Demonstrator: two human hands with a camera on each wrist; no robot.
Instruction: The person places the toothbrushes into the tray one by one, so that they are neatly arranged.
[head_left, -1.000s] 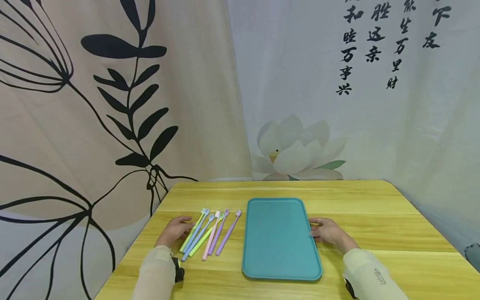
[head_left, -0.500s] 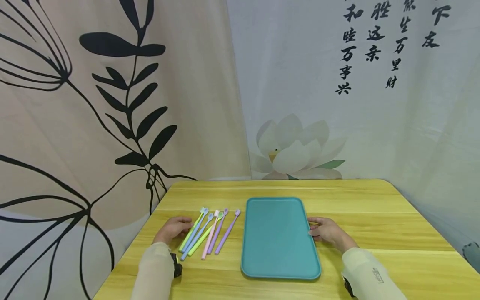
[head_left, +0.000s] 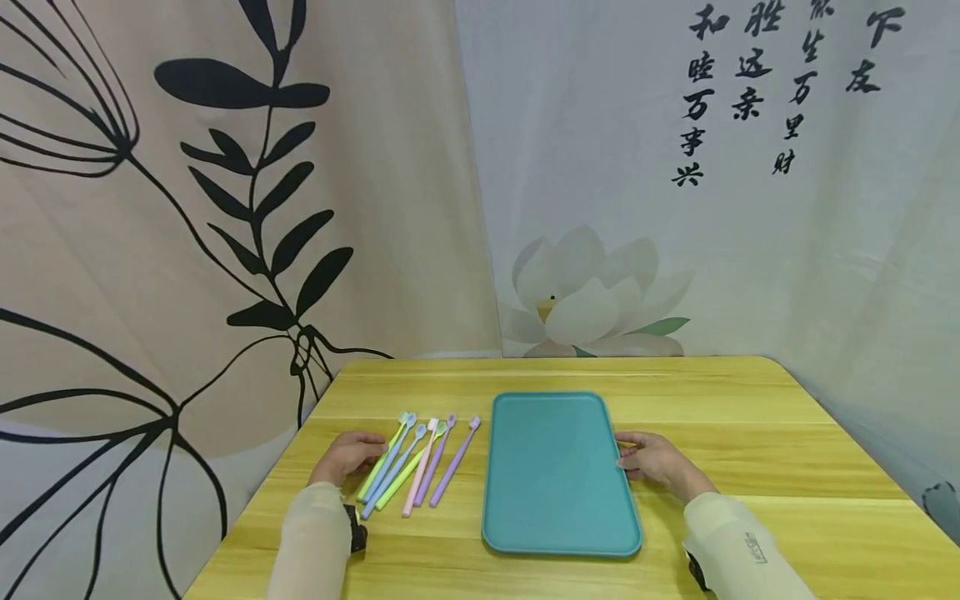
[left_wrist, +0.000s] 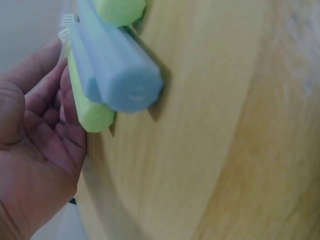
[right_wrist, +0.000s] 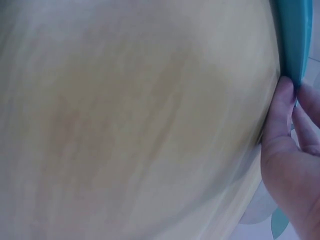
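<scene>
Seven toothbrushes (head_left: 420,471) lie beside relaxed fingers of the left hand (head_left: 347,457); the right hand (head_left: 657,462) touches a tray (head_left: 561,472), grip unclear.

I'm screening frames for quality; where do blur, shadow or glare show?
Head: evenly lit, toothbrushes and tray fairly crisp. Left wrist: blue toothbrush handle casts a soft shadow on the table; whitish patch, perhaps glare, upper right. Right wrist: table grain looks smeared and hazy.

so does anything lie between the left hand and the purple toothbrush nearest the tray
Yes: the other six toothbrushes lie between the left hand and that purple toothbrush, a green one being closest to the hand. Nothing visible stands between the purple one and the teal tray.
</scene>
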